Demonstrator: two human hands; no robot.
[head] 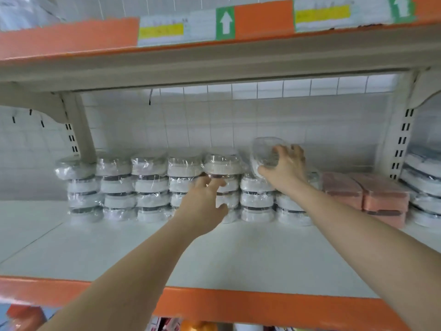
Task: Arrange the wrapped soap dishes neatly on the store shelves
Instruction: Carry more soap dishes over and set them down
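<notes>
Several stacks of white soap dishes in clear wrap [150,185] line the back of the white shelf [214,256]. My right hand [285,167] grips one wrapped soap dish [265,151], tilted on its edge above a shorter stack [256,197]. My left hand [206,204] reaches to the taller stack beside it [223,163], fingers relaxed against the dishes at about mid height. That hand hides the lower dishes of the stack.
Pink wrapped boxes [379,199] sit to the right of the white stacks, with more wrapped goods [422,187] beyond the slotted upright [402,144]. An upper shelf with an orange edge and price labels [162,32] hangs overhead. A bracket [81,130] slants down at the left.
</notes>
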